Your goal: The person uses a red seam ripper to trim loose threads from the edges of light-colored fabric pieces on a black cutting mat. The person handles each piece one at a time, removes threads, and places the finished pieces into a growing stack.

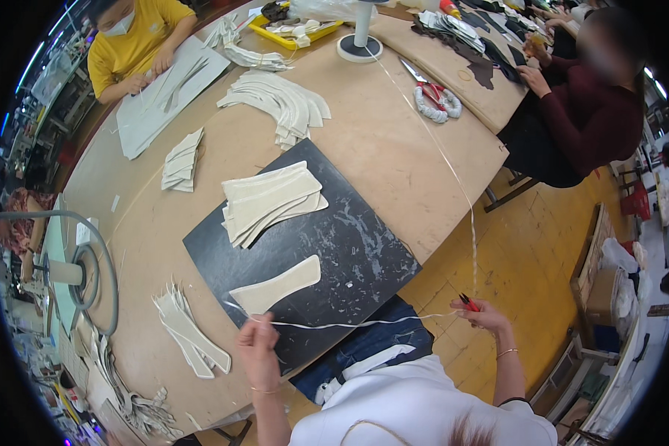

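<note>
A narrow white tape (364,325) stretches across my lap between my two hands. My left hand (259,346) is closed, pinching its end at the near left edge of a black board (349,238). Out to the right, my right hand (485,316) is closed round small red-handled snips (468,302), with the tape at its fingers. From there the tape climbs to a white spool (361,37) at the far side of the table. Just beyond my left hand, a single cream curved fabric piece (279,285) lies on the board. Behind it sits a stack of similar pieces (271,197).
More cream pieces lie in a fanned pile (275,104), a small stack (182,162) and a bundle (189,331). Red-handled scissors (432,97) rest on the table (394,149) at the far right. A grey hose (111,275) curves at left. People work across the table and at right.
</note>
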Demonstrator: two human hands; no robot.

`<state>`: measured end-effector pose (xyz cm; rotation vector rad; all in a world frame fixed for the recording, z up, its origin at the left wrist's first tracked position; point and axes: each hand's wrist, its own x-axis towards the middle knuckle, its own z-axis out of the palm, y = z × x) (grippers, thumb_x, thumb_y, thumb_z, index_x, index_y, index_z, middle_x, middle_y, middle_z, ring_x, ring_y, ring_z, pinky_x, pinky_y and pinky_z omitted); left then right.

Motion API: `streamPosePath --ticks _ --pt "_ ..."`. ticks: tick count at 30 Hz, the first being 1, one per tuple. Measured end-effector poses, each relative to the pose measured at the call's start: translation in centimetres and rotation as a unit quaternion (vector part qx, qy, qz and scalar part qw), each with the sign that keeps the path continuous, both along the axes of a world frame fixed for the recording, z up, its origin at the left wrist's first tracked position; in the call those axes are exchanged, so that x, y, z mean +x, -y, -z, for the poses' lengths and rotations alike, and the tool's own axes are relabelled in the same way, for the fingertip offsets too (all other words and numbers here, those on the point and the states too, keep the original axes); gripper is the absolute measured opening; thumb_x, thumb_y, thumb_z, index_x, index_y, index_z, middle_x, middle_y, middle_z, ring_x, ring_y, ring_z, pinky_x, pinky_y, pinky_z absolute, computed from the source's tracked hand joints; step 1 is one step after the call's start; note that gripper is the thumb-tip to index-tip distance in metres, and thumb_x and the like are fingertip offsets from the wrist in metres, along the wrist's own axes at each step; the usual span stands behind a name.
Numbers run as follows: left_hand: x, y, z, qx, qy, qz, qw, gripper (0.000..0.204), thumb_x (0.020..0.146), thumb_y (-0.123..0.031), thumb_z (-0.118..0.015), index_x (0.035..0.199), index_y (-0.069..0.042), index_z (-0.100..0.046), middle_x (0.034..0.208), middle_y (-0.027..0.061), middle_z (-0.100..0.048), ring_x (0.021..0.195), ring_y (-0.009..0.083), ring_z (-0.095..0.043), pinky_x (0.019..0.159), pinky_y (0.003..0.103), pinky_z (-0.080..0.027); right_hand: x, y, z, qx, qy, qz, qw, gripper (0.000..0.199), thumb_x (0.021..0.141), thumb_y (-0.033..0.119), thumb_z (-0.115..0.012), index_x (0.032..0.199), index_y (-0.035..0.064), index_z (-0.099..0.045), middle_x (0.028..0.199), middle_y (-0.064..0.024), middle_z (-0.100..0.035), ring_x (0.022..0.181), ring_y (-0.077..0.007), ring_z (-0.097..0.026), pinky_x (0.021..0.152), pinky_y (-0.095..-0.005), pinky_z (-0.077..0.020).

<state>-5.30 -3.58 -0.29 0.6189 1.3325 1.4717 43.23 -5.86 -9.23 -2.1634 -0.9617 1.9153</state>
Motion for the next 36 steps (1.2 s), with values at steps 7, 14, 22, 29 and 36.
streamPosePath --ticks 7,14,22,29,36 --pt "3.0 0.5 -0.1 0.044 -0.428 0.045 0.902 0.011 0.079 0.0 -0.077 0.09 -0.003 -0.075 0.077 0.0062 -0.061 0.065 0.0136 -0.058 0.059 0.026 -0.046 -2.2 -6.7 -5.9 0.16 0.114 -0.367 0.91 0.045 0.077 0.021 -0.076 0.119 0.006 -0.069 0.092 -0.0079 -0.073 0.071 -0.0163 -0.065 0.067 -0.0314 -0.0521" --pt "2.8 0.1 -0.5 0.029 -0.427 0.071 0.901 0.007 0.078 -0.001 -0.076 0.082 -0.003 -0.071 0.079 0.0089 -0.066 0.071 0.0192 -0.064 0.063 0.029 -0.049 -6.4 -20.3 -24.3 0.441 -0.042 -0.256 0.859 0.029 0.087 0.028 -0.072 0.104 0.0046 -0.074 0.082 -0.0107 -0.073 0.071 -0.0091 -0.065 0.066 -0.0292 -0.0509" --pt "2.8 0.7 -0.3 -0.007 -0.4 0.036 0.916 0.009 0.083 -0.002 -0.073 0.092 -0.003 -0.074 0.077 0.0075 -0.063 0.068 0.0164 -0.058 0.062 0.027 -0.046 -18.0 -51.5 -12.2 0.571 0.422 -0.157 0.686 0.039 0.083 0.044 -0.072 0.09 0.0062 -0.071 0.09 -0.0151 -0.071 0.085 -0.033 -0.068 0.072 -0.0438 -0.0534" --pt "1.9 0.5 -1.3 -0.037 -0.433 0.084 0.897 0.01 0.085 -0.003 -0.072 0.095 -0.004 -0.072 0.078 0.008 -0.063 0.065 0.018 -0.057 0.059 0.028 -0.045 -21.7 -59.3 -7.6 0.572 0.517 -0.177 0.611 0.023 0.087 0.031 -0.067 0.091 0.0083 -0.071 0.09 -0.0142 -0.071 0.082 -0.0315 -0.071 0.07 -0.0433 -0.0557" --pt "1.7 1.1 1.2 0.002 -0.406 0.033 0.913 0.009 0.086 -0.003 -0.071 0.095 -0.006 -0.072 0.085 0.008 -0.065 0.067 0.0197 -0.059 0.06 0.03 -0.048 -20.9 -58.6 -7.8 0.567 0.51 -0.158 0.627 0.016 0.086 0.013 -0.06 0.093 0.0073 -0.073 0.088 -0.0139 -0.073 0.082 -0.0303 -0.072 0.068 -0.0429 -0.0567"
